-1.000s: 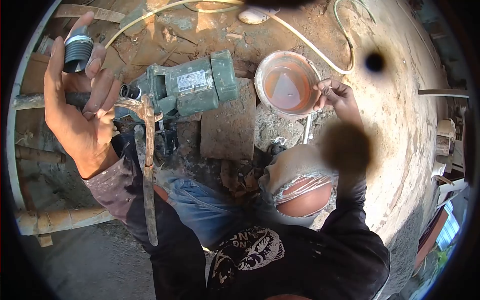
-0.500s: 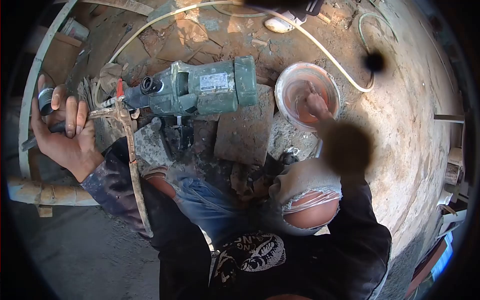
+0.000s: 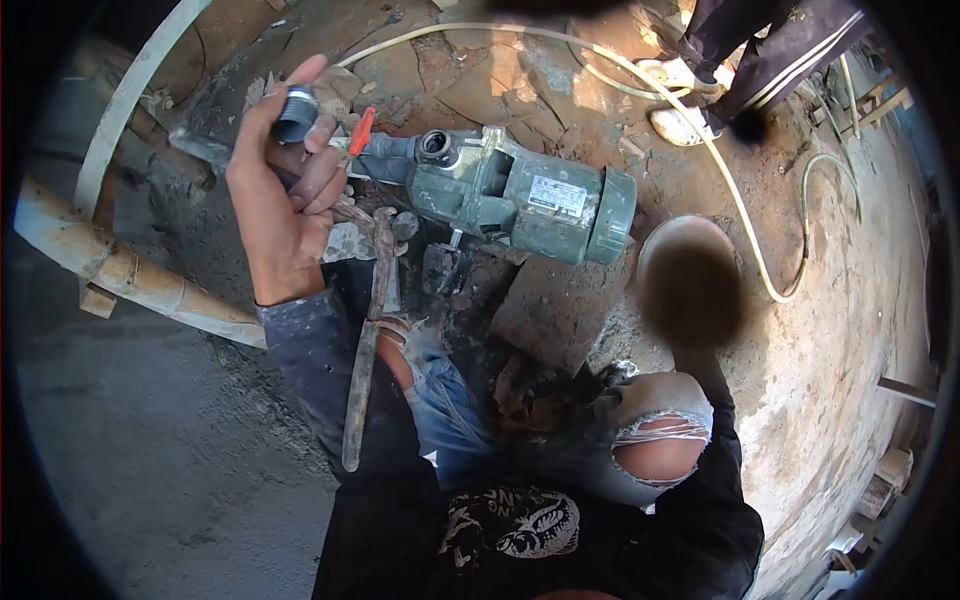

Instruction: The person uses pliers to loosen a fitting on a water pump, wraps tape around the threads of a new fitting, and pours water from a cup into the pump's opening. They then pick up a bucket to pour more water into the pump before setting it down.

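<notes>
My left hand point(image 3: 285, 190) is closed round a dark pipe fitting point(image 3: 296, 112) with a pale threaded end, held between thumb and fingers. The same hand grips one arm of a rusty, long-handled wrench point(image 3: 362, 385); its other arm hangs down over my sleeve. Just right of that hand lies a green electric water pump point(image 3: 525, 200) on its side, its round port point(image 3: 436, 145) facing up. A red valve lever point(image 3: 362, 130) sits near my fingertips. My right forearm reaches to a bucket point(image 3: 688, 222), but a dark blot on the view hides my right hand and most of the bucket.
A cream hose point(image 3: 740, 195) curves behind the pump and bucket. Under the pump is a flat stone slab point(image 3: 550, 305). Another person's legs and shoes point(image 3: 680, 125) stand at the back right. A bamboo pole point(image 3: 140, 285) lies left.
My left hand has risen and come nearer the pump with the fitting and wrench. The view has shifted, so the pump and bucket sit farther right and lower. The blot now covers my right hand.
</notes>
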A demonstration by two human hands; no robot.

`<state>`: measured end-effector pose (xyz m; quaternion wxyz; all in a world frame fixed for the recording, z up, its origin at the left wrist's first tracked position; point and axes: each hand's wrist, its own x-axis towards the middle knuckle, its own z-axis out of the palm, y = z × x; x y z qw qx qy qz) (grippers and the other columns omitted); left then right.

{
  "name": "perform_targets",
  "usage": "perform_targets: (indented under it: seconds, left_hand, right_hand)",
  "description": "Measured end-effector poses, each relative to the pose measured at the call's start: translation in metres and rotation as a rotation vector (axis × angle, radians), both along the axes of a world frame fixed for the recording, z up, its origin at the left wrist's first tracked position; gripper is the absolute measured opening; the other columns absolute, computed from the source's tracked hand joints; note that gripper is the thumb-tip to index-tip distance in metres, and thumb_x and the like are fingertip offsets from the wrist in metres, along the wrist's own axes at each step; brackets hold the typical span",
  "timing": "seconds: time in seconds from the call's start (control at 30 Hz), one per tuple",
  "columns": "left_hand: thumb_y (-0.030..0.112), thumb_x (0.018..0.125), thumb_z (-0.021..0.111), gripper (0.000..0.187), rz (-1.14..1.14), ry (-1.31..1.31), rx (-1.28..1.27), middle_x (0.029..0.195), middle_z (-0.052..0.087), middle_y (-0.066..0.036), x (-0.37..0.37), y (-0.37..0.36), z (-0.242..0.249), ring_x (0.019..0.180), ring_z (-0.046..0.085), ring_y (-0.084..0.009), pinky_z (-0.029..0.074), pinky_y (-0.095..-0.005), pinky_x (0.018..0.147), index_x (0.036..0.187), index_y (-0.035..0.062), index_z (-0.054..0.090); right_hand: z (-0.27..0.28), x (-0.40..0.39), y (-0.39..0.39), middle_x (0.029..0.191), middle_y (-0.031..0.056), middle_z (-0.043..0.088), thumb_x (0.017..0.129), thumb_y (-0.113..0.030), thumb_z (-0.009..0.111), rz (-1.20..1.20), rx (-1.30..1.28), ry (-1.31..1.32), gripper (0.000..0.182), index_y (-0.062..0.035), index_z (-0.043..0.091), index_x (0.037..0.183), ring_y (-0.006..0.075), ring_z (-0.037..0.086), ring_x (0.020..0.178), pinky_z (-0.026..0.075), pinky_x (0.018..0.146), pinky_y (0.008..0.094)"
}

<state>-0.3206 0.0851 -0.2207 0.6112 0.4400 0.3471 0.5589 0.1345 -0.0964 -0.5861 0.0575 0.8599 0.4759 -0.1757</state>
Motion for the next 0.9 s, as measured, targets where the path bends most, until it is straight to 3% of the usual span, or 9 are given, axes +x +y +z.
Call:
perform_targets:
  seconds: [0.17,0.27,0.37,0.5,0.53,0.67,0.73,0.77,0.9]
  left_hand:
    - [0.033,0.098,0.046,0.044,-0.352,-0.043,-0.476,0.074,0.044,0.001,0.070,0.004,-0.058,0.043,0.027,-0.0038,0.021,-0.0199,0.037,0.128,0.0019,0.055]
    - [0.033,0.098,0.046,0.044,-0.308,-0.002,-0.532,0.077,0.045,0.000,0.096,0.004,-0.080,0.046,0.029,-0.0052,0.022,-0.0219,0.039,0.127,0.0018,0.055]
    - [0.032,0.098,0.044,0.043,-0.195,-0.174,-0.402,0.075,0.045,0.000,0.087,0.012,-0.060,0.045,0.030,-0.0062,0.022,-0.0222,0.039,0.126,0.0026,0.056]
    - [0.029,0.102,0.036,0.049,-0.210,-0.462,0.013,0.070,0.048,-0.001,0.032,0.008,-0.018,0.039,0.030,-0.0057,0.031,-0.0220,0.036,0.133,-0.0062,0.047]
    - [0.031,0.100,0.039,0.047,-0.167,-0.497,0.053,0.070,0.052,-0.002,0.016,0.008,-0.015,0.040,0.030,-0.0061,0.029,-0.0226,0.035,0.128,-0.0038,0.052]
    - [0.031,0.098,0.041,0.045,-0.004,-0.606,0.050,0.072,0.051,-0.001,-0.034,0.013,-0.032,0.039,0.029,-0.0065,0.026,-0.0240,0.035,0.125,-0.0034,0.054]
    - [0.030,0.098,0.043,0.045,0.109,-0.637,0.041,0.074,0.050,0.000,-0.047,0.011,-0.036,0.039,0.027,-0.0067,0.025,-0.0249,0.036,0.125,-0.0039,0.054]
    - [0.033,0.098,0.042,0.044,0.125,-0.680,0.011,0.073,0.051,-0.001,-0.048,0.010,-0.035,0.039,0.029,-0.0070,0.026,-0.0246,0.035,0.121,-0.0022,0.055]
    - [0.034,0.099,0.040,0.043,0.094,-0.769,0.050,0.071,0.053,-0.002,-0.046,-0.002,-0.024,0.038,0.029,-0.0074,0.028,-0.0244,0.034,0.119,-0.0011,0.057]
  right_hand:
    - [-0.011,-0.003,0.001,0.115,0.0279,0.063,0.081,-0.036,0.071,-0.046,0.059,-0.003,0.076,-0.0084,0.036,0.141,0.0442,0.062,0.107,0.050,0.093,0.0492]
    - [-0.015,-0.002,-0.002,0.113,0.0276,0.064,0.081,-0.037,0.071,-0.076,0.109,0.021,0.075,-0.0081,0.036,0.140,0.0444,0.063,0.106,0.051,0.092,0.0488]
    - [-0.025,0.009,-0.011,0.111,0.0274,0.064,0.081,-0.037,0.071,-0.090,0.133,0.022,0.074,-0.0079,0.037,0.140,0.0446,0.063,0.105,0.051,0.091,0.0485]
    - [-0.053,0.035,-0.037,0.114,0.0210,0.062,0.077,-0.027,0.083,-0.229,0.655,0.554,0.076,-0.0034,0.038,0.133,0.0337,0.061,0.108,0.051,0.091,0.0407]
    - [-0.054,0.037,-0.038,0.115,0.0193,0.061,0.075,-0.025,0.086,-0.255,0.782,0.691,0.077,-0.0022,0.038,0.131,0.0309,0.061,0.109,0.051,0.090,0.0387]
    - [0.023,0.024,-0.028,0.119,0.0154,0.058,0.075,-0.010,0.085,-0.221,0.827,0.680,0.070,-0.0015,0.041,0.128,0.0230,0.057,0.110,0.050,0.091,0.0345]
    - [0.093,-0.001,-0.015,0.118,0.0148,0.059,0.078,-0.005,0.082,-0.081,0.745,0.347,0.062,-0.0018,0.044,0.126,0.0209,0.058,0.108,0.050,0.091,0.0327]
    - [0.108,-0.005,-0.005,0.117,0.0132,0.059,0.079,-0.004,0.081,-0.072,0.850,0.548,0.057,-0.0018,0.046,0.124,0.0195,0.058,0.107,0.049,0.092,0.0322]
    - [0.175,-0.027,0.044,0.117,0.0108,0.060,0.080,-0.003,0.079,0.047,0.926,0.772,0.058,-0.0029,0.045,0.127,0.0186,0.058,0.108,0.047,0.095,0.0332]
